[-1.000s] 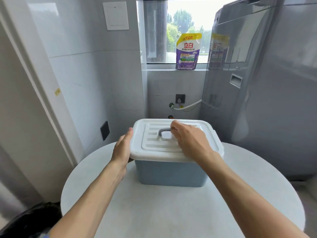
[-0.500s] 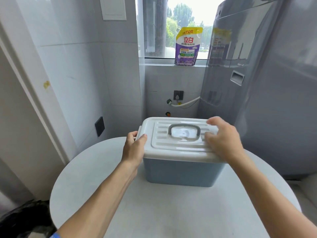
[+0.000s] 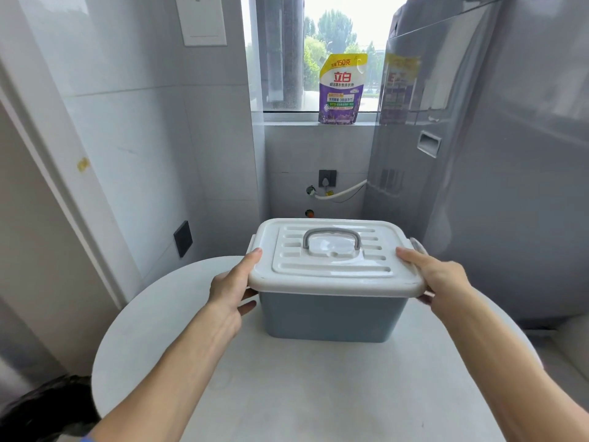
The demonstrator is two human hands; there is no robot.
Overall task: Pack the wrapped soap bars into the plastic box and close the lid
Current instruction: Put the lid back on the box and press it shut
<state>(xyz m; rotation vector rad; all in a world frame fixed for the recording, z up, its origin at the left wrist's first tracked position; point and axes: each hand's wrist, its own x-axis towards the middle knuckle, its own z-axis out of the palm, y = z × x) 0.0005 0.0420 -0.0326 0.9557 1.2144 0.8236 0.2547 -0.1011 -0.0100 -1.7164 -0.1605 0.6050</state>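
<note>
A blue plastic box (image 3: 331, 317) stands on the round white table (image 3: 287, 378) with its white lid (image 3: 331, 275) lying flat on top and a grey handle (image 3: 331, 234) folded down on it. My left hand (image 3: 232, 288) grips the lid's left edge, thumb on top and fingers under the rim. My right hand (image 3: 436, 279) holds the right edge by the side latch in the same way. No wrapped soap bars are visible; the box's inside is hidden by the lid.
A grey washing machine (image 3: 494, 154) stands close on the right behind the table. A purple detergent pouch (image 3: 341, 90) sits on the window sill. Tiled walls enclose the left side, and a dark bag (image 3: 41, 406) lies at the lower left.
My right hand left the lid's handle and slid to the right edge. My left hand shifted down the left edge, fingers now under the rim. The view tilted slightly.
</note>
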